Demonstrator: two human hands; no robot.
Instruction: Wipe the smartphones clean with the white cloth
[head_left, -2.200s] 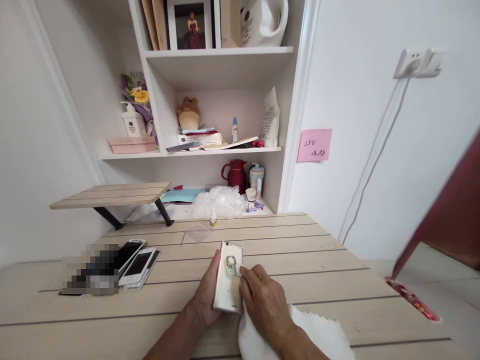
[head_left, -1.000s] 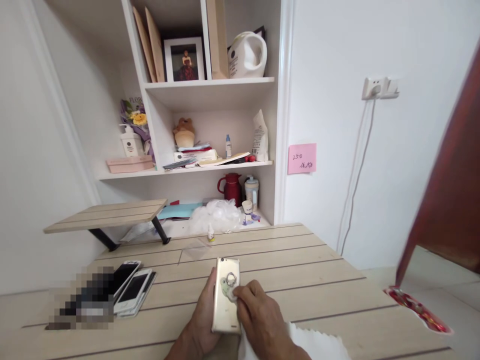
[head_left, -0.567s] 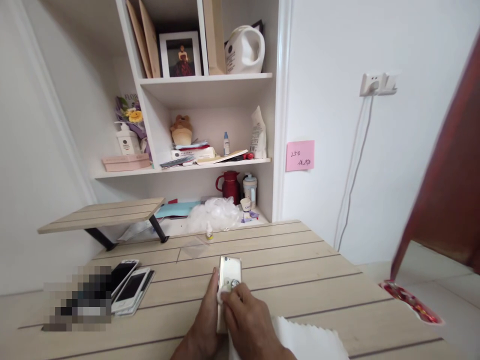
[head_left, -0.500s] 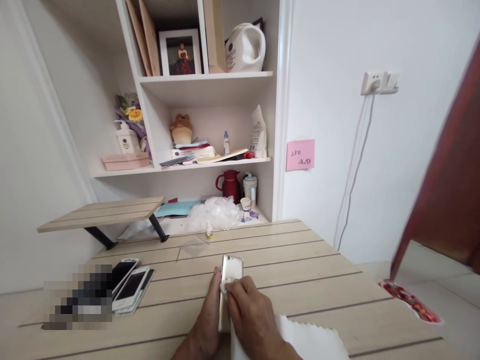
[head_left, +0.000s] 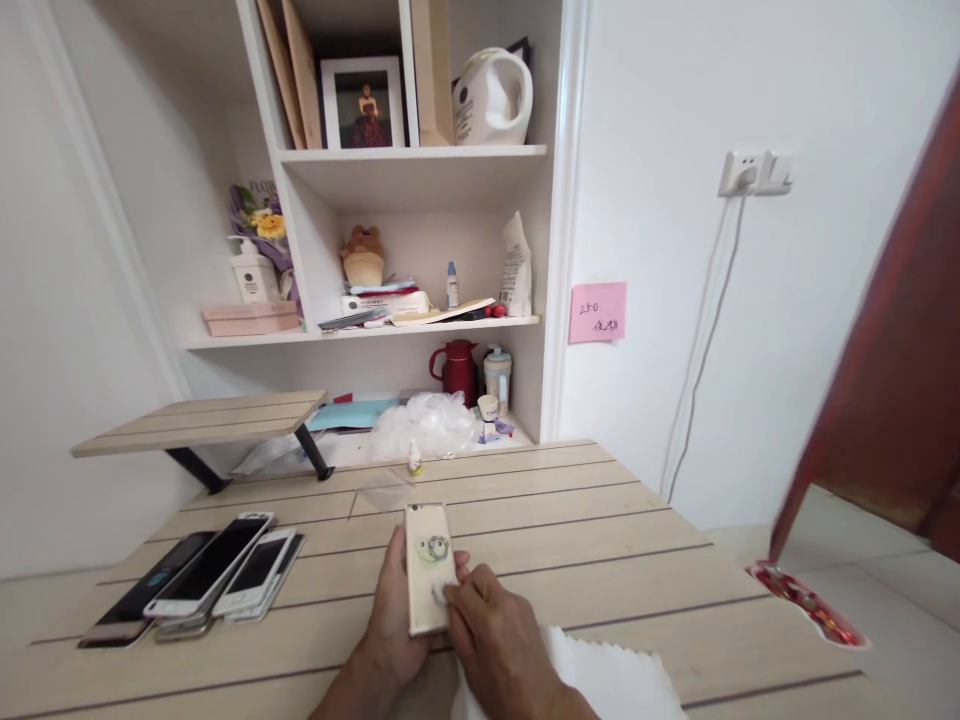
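Observation:
My left hand (head_left: 391, 620) holds a gold smartphone (head_left: 427, 590) upright from below, with its back facing up. A ring holder (head_left: 433, 548) with a green-edged sticker sits on the phone's back. My right hand (head_left: 495, 640) presses its fingertips onto the lower right of the phone's back, with a white scalloped-edge cloth (head_left: 607, 682) bunched under it. A small fold of the cloth seems pinched at the fingertips. The phone's lower edge is partly hidden by my fingers.
Several smartphones (head_left: 206, 565) lie stacked at the left of the plank-topped wooden table (head_left: 570, 520). A clear film (head_left: 382, 490) and small dropper bottle (head_left: 414, 458) lie ahead. Behind stand a low wooden riser (head_left: 199, 425) and white shelves (head_left: 405, 330). A red door (head_left: 892, 380) edges the right.
The phone has turned so its back and ring holder face me again, and it sits further left. My right hand has moved down from the ring to the phone's lower right.

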